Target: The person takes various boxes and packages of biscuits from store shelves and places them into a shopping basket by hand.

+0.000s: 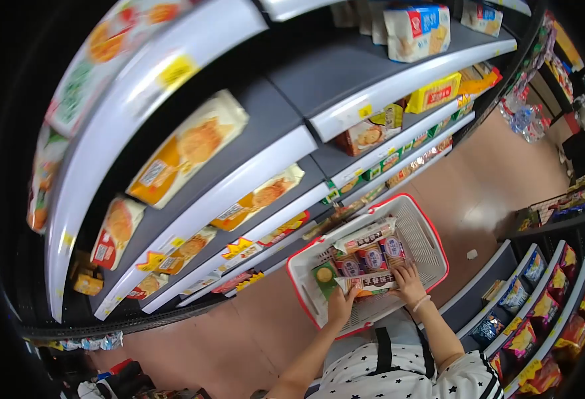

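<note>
White plastic basket (431, 233), red rim, one: in front of the person's body, near the foot of the shelves (345, 76).

White pack (376, 283) with dark lettered band, one: within the basket's outline, on the side nearest the body, a hand at either end.

Left hand (340, 303): at the pack's left end. Thumb uppermost, pointing along the pack; other fingers mostly hidden beneath. Forearm rising from the lower edge of view, slanting up and rightward. Whether the hand pinches the pack or only supports it, cannot tell.

Right hand (409, 284): at the pack's right end, back of hand upward. Fingers slightly spread, tips reaching forward onto the pack and the purple packs' edge; thumb pointing inward. Firmness of hold: cannot tell. Forearm slanting up and leftward from a star-patterned sleeve (468, 372). Pale band (422, 302) at the wrist.

Further basket contents: purple packs (373, 258), in a row; second white pack (365, 238), along the far side; green box (325, 279), just beside the left hand.
</note>
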Tool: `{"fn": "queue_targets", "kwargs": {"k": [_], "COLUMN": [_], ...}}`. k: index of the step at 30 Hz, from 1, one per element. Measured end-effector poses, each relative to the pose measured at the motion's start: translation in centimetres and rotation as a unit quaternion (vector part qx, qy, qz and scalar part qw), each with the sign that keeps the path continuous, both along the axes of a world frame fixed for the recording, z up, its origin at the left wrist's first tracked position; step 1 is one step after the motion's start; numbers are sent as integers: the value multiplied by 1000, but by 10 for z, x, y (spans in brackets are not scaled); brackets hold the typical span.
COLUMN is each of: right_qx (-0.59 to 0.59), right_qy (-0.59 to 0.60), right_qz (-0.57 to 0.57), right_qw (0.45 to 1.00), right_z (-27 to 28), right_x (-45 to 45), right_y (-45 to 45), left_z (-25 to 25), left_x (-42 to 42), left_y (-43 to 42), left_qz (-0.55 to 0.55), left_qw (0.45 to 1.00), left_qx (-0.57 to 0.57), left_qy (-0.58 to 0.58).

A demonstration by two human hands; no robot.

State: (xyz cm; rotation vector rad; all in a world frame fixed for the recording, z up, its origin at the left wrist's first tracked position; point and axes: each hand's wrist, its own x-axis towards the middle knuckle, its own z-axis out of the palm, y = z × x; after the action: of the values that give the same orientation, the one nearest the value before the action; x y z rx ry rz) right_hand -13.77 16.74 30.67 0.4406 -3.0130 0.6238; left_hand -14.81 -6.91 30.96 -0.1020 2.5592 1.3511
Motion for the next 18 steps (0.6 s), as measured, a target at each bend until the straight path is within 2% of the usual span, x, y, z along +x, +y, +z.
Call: {"fn": "queue_targets", "kwargs": {"k": [1, 4, 6, 8, 12, 14, 15, 18], "right_qx": [9, 9, 30, 23, 45, 69, 74, 78], "right_qy": [-24, -88, -108, -119, -116, -89, -103, -146], "right_qz": [11, 22, 11, 10, 21, 26, 28, 29], "right_qw": [1000, 996, 994, 993, 992, 993, 992, 986], "right_z": [-14, -53, -74, -92, -120, -127, -121, -114], "right_x": [-1, -13, -32, -55, -88, -95, -98, -105], "right_y": [8, 24, 28, 29, 30, 26, 26, 20], "left_z": [-12, -50, -71, -84, -103, -100, -103, -107], "left_x": [1, -8, -16, -30, -50, -52, -51, -42], "left_y": [5, 18, 27, 34, 38, 37, 35, 29], "left_qz": [-4, 3, 31, 57, 54, 2, -4, -46], "left_qw": [997, 983, 990, 982, 980, 974, 975, 977], "left_qx": [-15, -38, -14, 5, 17, 10, 69, 11], "left_qy": [-77, -177, -135, -182, -189, -226, -211, -210]}}
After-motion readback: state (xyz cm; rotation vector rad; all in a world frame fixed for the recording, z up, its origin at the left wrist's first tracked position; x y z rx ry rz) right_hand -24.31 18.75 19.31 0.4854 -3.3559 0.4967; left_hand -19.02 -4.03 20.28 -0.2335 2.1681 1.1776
